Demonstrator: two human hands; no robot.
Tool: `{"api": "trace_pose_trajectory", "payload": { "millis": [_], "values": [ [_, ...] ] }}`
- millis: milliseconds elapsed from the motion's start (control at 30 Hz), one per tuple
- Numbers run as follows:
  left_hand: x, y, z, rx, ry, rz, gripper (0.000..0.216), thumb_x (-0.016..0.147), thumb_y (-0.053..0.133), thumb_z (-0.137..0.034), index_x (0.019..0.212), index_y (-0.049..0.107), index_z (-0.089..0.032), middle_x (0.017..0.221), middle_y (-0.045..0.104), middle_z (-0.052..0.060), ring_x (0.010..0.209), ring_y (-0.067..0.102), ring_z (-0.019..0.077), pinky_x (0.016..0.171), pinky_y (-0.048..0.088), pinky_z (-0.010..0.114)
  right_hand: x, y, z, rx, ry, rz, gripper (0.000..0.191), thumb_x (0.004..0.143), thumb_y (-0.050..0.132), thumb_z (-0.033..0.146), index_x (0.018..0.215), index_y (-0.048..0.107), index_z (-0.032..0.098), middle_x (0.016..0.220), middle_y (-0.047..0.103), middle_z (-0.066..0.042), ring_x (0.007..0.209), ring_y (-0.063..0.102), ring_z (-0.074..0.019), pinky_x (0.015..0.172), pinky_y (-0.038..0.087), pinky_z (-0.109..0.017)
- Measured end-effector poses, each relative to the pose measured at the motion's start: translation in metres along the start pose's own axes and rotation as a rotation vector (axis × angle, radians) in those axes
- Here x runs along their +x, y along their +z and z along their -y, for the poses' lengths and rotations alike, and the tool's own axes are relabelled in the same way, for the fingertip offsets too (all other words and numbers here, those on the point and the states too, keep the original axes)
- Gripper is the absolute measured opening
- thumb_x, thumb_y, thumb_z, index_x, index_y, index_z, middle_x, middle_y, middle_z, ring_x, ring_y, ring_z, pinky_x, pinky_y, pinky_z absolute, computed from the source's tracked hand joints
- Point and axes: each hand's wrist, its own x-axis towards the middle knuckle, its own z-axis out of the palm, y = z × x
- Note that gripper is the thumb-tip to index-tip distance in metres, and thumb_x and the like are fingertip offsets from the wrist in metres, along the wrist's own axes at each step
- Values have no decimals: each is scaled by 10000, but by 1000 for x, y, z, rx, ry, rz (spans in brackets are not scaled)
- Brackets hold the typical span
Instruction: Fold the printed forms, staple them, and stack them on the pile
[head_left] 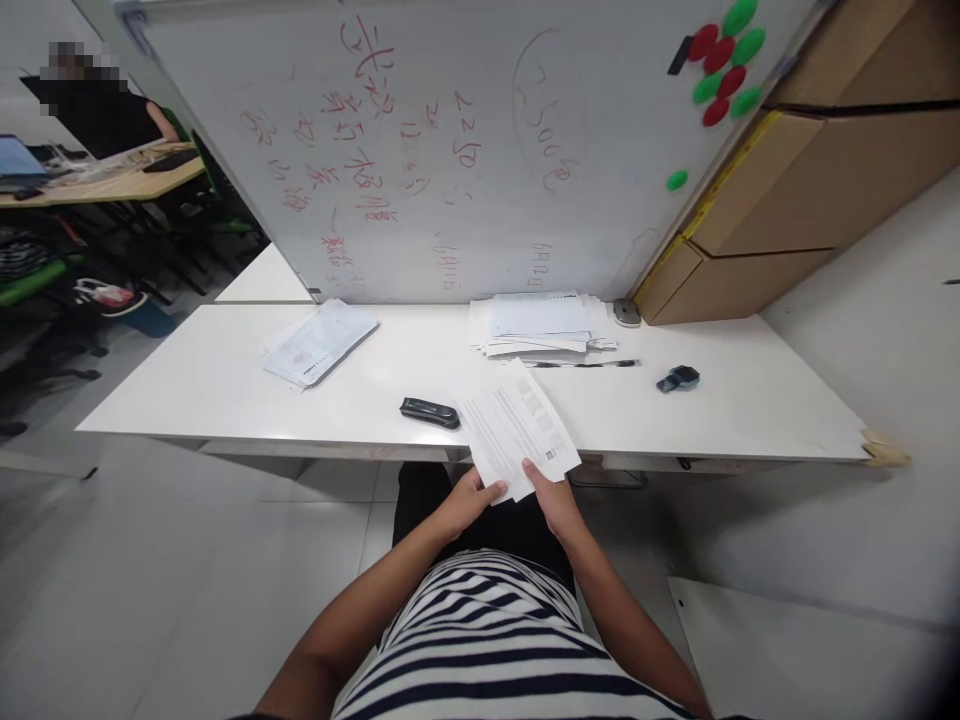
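Observation:
Printed paper sheets [517, 425] are held over the desk's front edge, tilted, with a small square code near one corner. My left hand [474, 500] is closed on their lower left corner, thumb on top. At the lower right edge my right hand [549, 488] also grips them, its thumb on the print and its other fingers hidden beneath. A black stapler [430, 412] lies on the desk just left of the sheets. Behind them is a stack of papers [540, 325], and another paper pile [321, 343] lies farther left.
The white desk [187, 370] meets a whiteboard [480, 200] with red writing and magnets. Cardboard boxes [810, 180] stand at the right rear. A dark wristwatch [679, 378] and a grey mouse [627, 313] lie on the right. Another person [97, 110] sits at the far left.

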Motion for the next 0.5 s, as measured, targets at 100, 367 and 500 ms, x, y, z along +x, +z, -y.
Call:
{"api": "trace_pose_trajectory", "payload": {
  "millis": [100,367,500],
  "values": [
    [-8,-6,-1,240,-9,35,467,787,681,-433,1160,611,-160,1074,684,112,1018,633,236,944,475,421,1,-11,19,-132,-74,-102,622,746,672,514,1254,600,162,1292,615,-126,1254,528,-285,1090,382,-446],
    [-12,-28,-72,609,678,-440,538,806,664,-373,1299,500,-234,1355,512,114,1271,467,257,1049,389,422,21,-51,98,-327,-355,5,429,736,696,492,990,729,148,972,742,-104,992,661,-297,894,520,-421],
    [1,-39,-107,452,573,-371,696,741,723,-384,1363,439,-255,1420,466,106,1302,451,270,1029,411,375,27,-58,110,-329,-348,4,368,703,736,469,917,740,169,917,743,-91,914,672,-293,795,550,-412]
  ]
}}
